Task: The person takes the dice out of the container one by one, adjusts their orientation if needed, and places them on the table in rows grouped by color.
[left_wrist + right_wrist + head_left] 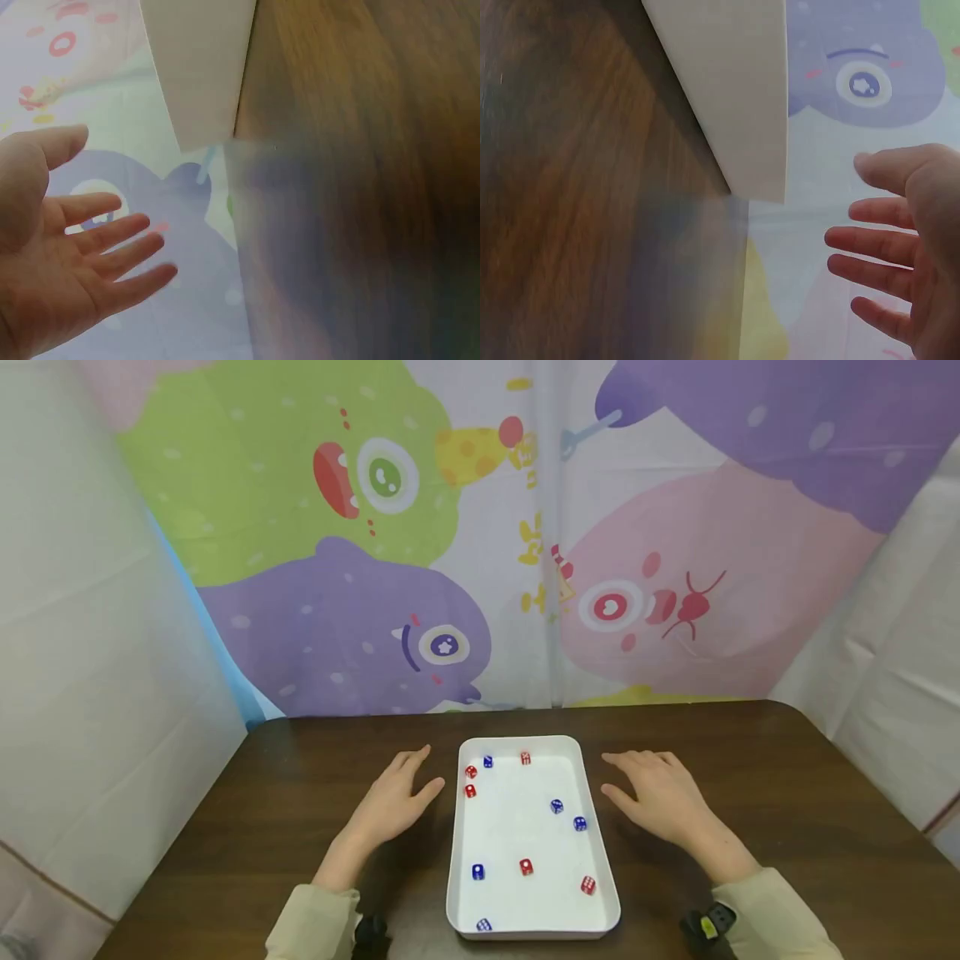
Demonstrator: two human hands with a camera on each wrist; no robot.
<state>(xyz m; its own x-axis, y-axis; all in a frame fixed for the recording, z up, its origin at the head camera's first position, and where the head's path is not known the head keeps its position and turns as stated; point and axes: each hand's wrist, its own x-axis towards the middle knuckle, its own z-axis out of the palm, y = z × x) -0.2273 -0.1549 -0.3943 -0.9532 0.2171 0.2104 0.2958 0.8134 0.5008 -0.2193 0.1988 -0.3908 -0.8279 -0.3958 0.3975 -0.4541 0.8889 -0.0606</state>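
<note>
A white rectangular tray (pixel 517 835) lies lengthwise on the table between both hands. Scattered inside it are several red and blue dice, among them a red die (pixel 527 867) near the middle, a blue die (pixel 478 872) by the left wall and another blue die (pixel 580 823) by the right wall. To the left of the tray my left hand (pixel 392 802) is held with fingers loosely extended, apart from the wall. On the other side my right hand (pixel 660 793) mirrors it, thumb and fingers spread. Both palms face the tray and hold nothing, as the wrist views also show.
The dark wooden table (pixel 300 793) has rounded far corners. Behind it hangs a curtain (pixel 517 652) printed with cartoon creatures, and white cloth (pixel 112 652) encloses the left side. A dark strap device (pixel 708 927) sits at the right wrist.
</note>
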